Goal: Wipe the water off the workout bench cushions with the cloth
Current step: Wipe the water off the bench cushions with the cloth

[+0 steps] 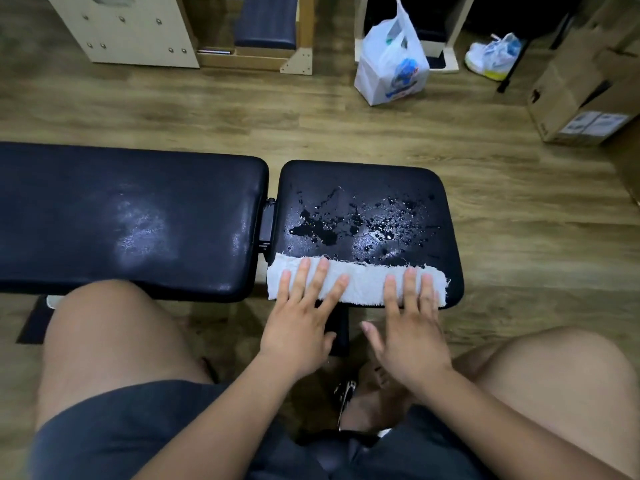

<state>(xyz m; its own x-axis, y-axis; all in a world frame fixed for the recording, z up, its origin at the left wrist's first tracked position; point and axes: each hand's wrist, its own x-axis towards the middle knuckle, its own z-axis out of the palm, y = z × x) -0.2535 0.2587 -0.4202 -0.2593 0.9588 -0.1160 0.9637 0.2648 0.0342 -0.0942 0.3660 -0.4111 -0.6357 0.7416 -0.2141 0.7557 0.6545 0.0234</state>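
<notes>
Pressing down now, both hands lie flat on the cloth (360, 282), a folded white strip along the near edge of the seat cushion (363, 178). The left hand (298, 327) has its fingers spread wide over the strip's left half, and the right hand (412, 337) lies straight-fingered on the right half. Neither one grips; they just pin the fabric to the vinyl.

Beyond the cloth, toward the far edge of that cushion, sits the water (322, 232): a dark puddle left of centre and a scatter of beads across the middle and right. None of it looks wiped yet. Left of the seat cushion, across a narrow gap with a hinge (268, 220), the long cushion (86, 202) shows a dull sheen that may be a thin wet film; hard to say.

Here's the danger as I read it: a fast shove away from the body could plough that puddle over the far edge onto the wood floor (346, 133), or sideways into the hinge gap. With flat fingers only, the strip could bunch or slip out from under them, leaving streaks.
</notes>
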